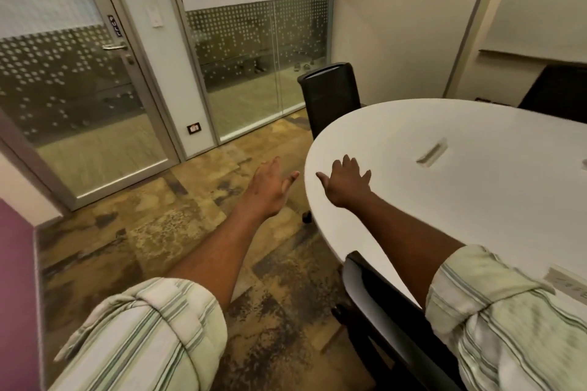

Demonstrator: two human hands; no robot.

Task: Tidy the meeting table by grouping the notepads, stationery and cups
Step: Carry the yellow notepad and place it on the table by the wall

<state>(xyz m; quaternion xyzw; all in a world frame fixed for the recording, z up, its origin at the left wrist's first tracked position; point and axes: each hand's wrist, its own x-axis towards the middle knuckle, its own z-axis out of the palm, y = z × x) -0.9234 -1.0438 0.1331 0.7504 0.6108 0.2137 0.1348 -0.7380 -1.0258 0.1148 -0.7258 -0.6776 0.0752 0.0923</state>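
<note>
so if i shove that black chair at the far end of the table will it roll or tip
The black chair probably rolls: a caster-like foot shows under the table edge. Its tall back may tip if pushed high. The patchy floor might add drag.

The table (460, 187) fills the right side. One chair (330, 95) stands behind its far left end, another chair (397, 320) at its near edge. A glass door (79, 98) stands well left of the table.

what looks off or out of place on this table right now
Nothing spilled, askew or damaged. The odd part: the white table shows no notepads, stationery or cups in view, only a flush cable hatch. Both hands are empty: the right hand over the table's edge, the left hand over the floor.
</note>
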